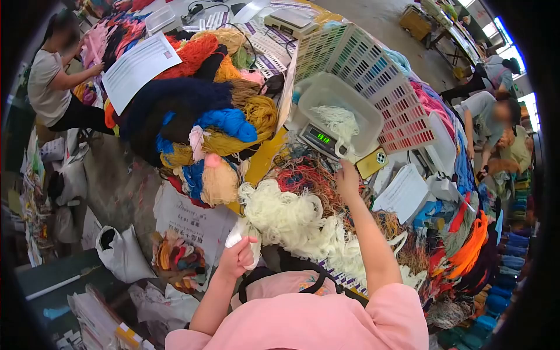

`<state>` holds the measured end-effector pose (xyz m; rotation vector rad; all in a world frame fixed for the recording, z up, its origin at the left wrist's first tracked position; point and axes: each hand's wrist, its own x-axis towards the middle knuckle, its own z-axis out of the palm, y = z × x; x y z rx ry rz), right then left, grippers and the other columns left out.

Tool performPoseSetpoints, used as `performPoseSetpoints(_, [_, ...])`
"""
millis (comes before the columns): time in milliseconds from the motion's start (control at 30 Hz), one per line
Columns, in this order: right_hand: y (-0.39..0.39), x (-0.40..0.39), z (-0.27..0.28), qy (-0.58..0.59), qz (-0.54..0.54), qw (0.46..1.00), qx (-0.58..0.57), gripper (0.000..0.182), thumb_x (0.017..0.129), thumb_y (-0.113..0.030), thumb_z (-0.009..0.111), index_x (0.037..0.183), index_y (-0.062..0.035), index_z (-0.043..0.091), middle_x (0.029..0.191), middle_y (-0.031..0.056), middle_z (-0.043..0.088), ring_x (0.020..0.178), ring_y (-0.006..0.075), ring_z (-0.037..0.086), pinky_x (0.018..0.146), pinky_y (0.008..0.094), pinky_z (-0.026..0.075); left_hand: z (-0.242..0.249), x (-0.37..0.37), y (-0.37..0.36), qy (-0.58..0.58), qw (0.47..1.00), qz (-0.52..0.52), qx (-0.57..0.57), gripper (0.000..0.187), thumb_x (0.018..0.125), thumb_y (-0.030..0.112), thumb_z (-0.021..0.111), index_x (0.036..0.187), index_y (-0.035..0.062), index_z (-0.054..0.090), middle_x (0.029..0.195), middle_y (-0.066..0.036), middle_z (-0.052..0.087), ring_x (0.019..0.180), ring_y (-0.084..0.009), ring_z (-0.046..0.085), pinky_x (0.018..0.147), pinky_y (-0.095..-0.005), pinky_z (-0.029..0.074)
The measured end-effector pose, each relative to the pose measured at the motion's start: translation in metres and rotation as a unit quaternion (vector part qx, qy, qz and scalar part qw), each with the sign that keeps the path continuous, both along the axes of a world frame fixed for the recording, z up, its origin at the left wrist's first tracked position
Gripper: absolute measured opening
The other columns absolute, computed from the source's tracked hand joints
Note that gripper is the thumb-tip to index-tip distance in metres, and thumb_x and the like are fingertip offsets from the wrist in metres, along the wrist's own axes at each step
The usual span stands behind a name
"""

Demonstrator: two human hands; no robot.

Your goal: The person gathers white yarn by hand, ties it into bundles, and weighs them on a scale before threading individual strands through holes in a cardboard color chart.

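Observation:
My left hand [238,256] is closed around a small bundle of white yarn [252,230], low in front of my body. My right hand [348,179] reaches forward to just below the digital scale [319,137], which shows green digits; its fingers are too small and hidden to make out. On the scale a clear plastic tub [326,90] holds a loose skein of cream yarn [337,119], with a loop hanging over the tub's near edge close to my right fingers. A big pile of cream yarn [286,210] lies between my hands, beside tangled red and brown threads [306,178].
A white plastic basket panel [373,76] stands behind the tub. Right of my hand lie a yellow phone [372,163] and a paper sheet [402,192]. Coloured skeins [227,125] are heaped to the left. People [58,76] work at both sides.

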<state>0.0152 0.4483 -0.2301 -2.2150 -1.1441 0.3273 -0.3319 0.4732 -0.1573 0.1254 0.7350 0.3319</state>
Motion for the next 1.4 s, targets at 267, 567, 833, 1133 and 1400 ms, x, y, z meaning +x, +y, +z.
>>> performPoseSetpoints(267, [0.035, -0.003, -0.032, 0.052, 0.036, 0.989, -0.133, 0.021, 0.062, -0.009, 0.058, 0.078, 0.0036, 0.053, 0.064, 0.0114, 0.055, 0.061, 0.0317, 0.054, 0.055, 0.0355, 0.045, 0.026, 0.036, 0.005, -0.007, 0.996, 0.010, 0.088, 0.018, 0.079, 0.013, 0.044, 0.084, -0.0010, 0.054, 0.048, 0.002, 0.038, 0.039, -0.0051, 0.028, 0.036, -0.0179, 0.022])
performPoseSetpoints(567, [-0.025, -0.135, 0.129, 0.767, 0.048, 0.635, 0.079, 0.029, 0.072, 0.002, 0.044, 0.101, 0.0056, 0.043, 0.076, 0.0133, 0.056, 0.053, 0.0151, 0.055, 0.042, 0.0210, 0.045, 0.039, 0.080, 0.007, 0.085, 0.981, 0.035, 0.170, 0.013, 0.076, 0.011, 0.049, 0.081, 0.0014, 0.056, 0.057, 0.005, 0.043, 0.045, -0.0029, 0.033, 0.040, -0.0167, 0.024])
performPoseSetpoints(833, [-0.045, -0.153, 0.160, 0.723, 0.068, 0.682, 0.092, 0.031, 0.072, 0.001, 0.044, 0.102, 0.0050, 0.041, 0.076, 0.0120, 0.055, 0.053, 0.0147, 0.055, 0.043, 0.0215, 0.045, 0.061, 0.075, -0.006, -0.021, 0.973, 0.019, 0.227, 0.015, 0.073, 0.008, 0.052, 0.085, -0.0005, 0.054, 0.074, 0.000, 0.048, 0.055, -0.0032, 0.037, 0.045, -0.0160, 0.028])
performPoseSetpoints(1133, [-0.049, -0.175, 0.163, 0.717, 0.000, 0.690, 0.101, 0.011, 0.074, -0.005, 0.047, 0.079, 0.0024, 0.053, 0.060, 0.0070, 0.056, 0.042, 0.0106, 0.051, 0.037, 0.0184, 0.041, 0.064, 0.058, -0.021, -0.104, 0.978, 0.079, 0.163, 0.013, 0.074, 0.004, 0.049, 0.087, -0.0008, 0.052, 0.071, -0.001, 0.049, 0.061, -0.0061, 0.046, 0.047, -0.0156, 0.031])
performPoseSetpoints(1400, [-0.055, -0.180, 0.170, 0.717, -0.001, 0.689, 0.109, 0.012, 0.074, -0.006, 0.048, 0.081, 0.0024, 0.054, 0.066, 0.0083, 0.057, 0.046, 0.0104, 0.053, 0.038, 0.0180, 0.042, 0.066, 0.050, -0.028, -0.094, 0.977, 0.107, 0.157, 0.016, 0.075, 0.004, 0.051, 0.090, -0.0001, 0.051, 0.080, -0.004, 0.054, 0.068, -0.0076, 0.052, 0.046, -0.0157, 0.032])
